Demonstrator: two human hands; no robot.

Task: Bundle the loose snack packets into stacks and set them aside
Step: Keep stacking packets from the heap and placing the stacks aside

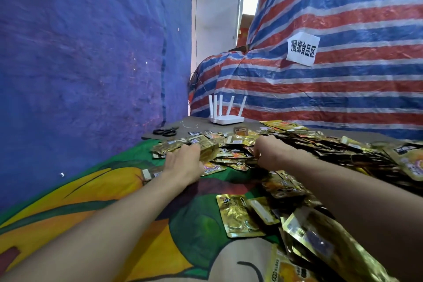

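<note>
Several loose gold snack packets [240, 215] lie scattered over a colourful cloth [91, 201], piled thickest on the right [320, 151]. My left hand [183, 160] reaches forward and grips a small stack of gold packets [207, 150] standing on edge. My right hand [267, 153] reaches into the packets beside it, fingers curled down among them; what they hold is hidden. Both forearms stretch out from the bottom of the view.
Black scissors [165, 131] and a bit of string [190, 125] lie on a brown board at the far left. A white router [225, 119] stands behind the pile. A blue tarp [80, 52] walls the left, a striped tarp [332, 87] the right.
</note>
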